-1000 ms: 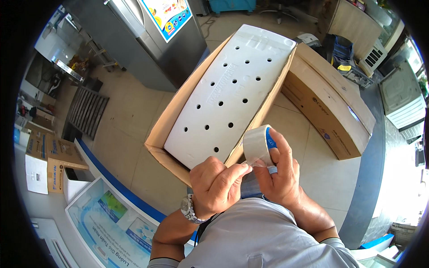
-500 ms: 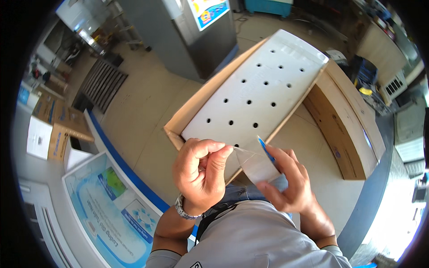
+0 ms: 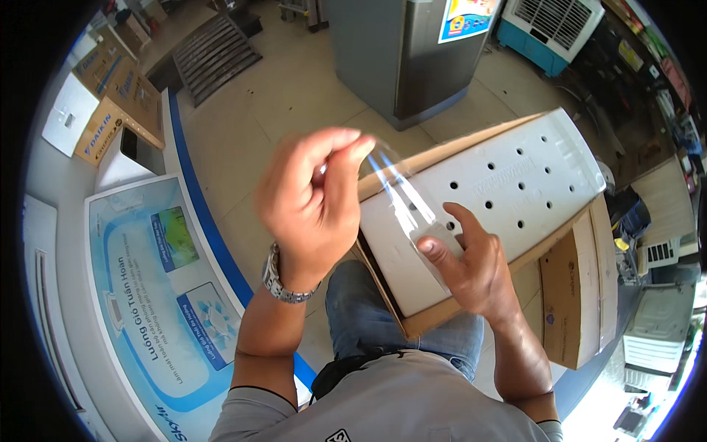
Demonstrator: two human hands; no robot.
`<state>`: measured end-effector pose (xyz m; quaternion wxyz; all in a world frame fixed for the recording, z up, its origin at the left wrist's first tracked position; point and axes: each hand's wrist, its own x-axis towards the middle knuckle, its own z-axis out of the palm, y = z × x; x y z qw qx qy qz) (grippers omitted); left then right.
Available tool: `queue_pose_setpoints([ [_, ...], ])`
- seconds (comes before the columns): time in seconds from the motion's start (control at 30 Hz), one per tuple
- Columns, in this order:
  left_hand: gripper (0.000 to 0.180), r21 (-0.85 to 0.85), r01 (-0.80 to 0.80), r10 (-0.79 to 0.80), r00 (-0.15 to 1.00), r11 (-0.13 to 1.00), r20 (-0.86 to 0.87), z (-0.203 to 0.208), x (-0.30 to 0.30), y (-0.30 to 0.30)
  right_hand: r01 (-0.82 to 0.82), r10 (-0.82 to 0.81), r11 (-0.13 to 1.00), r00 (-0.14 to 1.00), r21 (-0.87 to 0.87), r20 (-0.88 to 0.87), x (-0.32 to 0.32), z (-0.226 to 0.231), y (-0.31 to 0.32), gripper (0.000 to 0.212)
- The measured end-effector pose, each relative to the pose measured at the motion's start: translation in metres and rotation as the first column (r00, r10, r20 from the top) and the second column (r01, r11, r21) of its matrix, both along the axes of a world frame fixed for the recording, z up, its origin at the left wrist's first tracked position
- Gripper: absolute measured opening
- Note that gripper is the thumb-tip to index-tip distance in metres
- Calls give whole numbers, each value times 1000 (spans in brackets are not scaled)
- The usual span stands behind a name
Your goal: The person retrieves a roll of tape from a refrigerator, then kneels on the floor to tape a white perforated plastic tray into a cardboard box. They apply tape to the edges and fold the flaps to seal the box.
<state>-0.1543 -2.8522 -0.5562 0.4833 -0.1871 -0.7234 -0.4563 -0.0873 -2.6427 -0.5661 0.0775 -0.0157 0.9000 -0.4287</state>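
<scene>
A strip of clear tape [image 3: 398, 191] stretches between my two hands, shiny with reflections. Its free end is pinched between the thumb and fingers of my left hand [image 3: 309, 202], which wears a metal watch [image 3: 276, 280] at the wrist. My right hand [image 3: 475, 269] holds the tape roll [image 3: 444, 239], partly hidden behind the thumb and fingers. Under both hands lies an open long cardboard box [image 3: 434, 317], slanting up to the right. Inside it sits a white foam piece [image 3: 405, 269] with rows of small dark holes.
Another long cardboard box [image 3: 563, 302] lies just right of the open one. At my left stands a blue-and-white display panel [image 3: 158, 331], with cartons [image 3: 132, 103] beyond it. A grey refrigerator [image 3: 431, 66] and an air cooler [image 3: 549, 29] stand ahead; a slatted pallet [image 3: 213, 55] lies far left.
My left hand has moved up and away from the right, drawing out a longer strip of tape. The view has turned, so the box appears further right and more level.
</scene>
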Motion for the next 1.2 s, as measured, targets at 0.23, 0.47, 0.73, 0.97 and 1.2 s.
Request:
queue_pose_setpoints([
  [0.23, 21, 154, 37, -112, 851, 987, 512, -61, -151, -59, -205, 128, 894, 969, -399, -211, -56, -2, -31, 84],
  [0.47, 20, 249, 121, -277, 397, 961, 875, -158, -197, -86, 113, 2, 837, 978, -535, 208, -105, -17, -73, 75],
  [0.73, 17, 454, 142, -466, 67, 880, 882, -234, -175, -82, 173, 0, 872, 936, -459, 353, -140, -15, -90, 69],
  [0.97, 19, 525, 110, -527, -13, 844, 850, -296, -154, -55, 180, 18, 886, 908, -427, 420, -149, -28, -87, 56],
  [1.2, 21, 481, 333, -488, -69, 811, 870, -313, -135, -45, 204, 19, 863, 900, -462, 435, -143, -31, -82, 54],
])
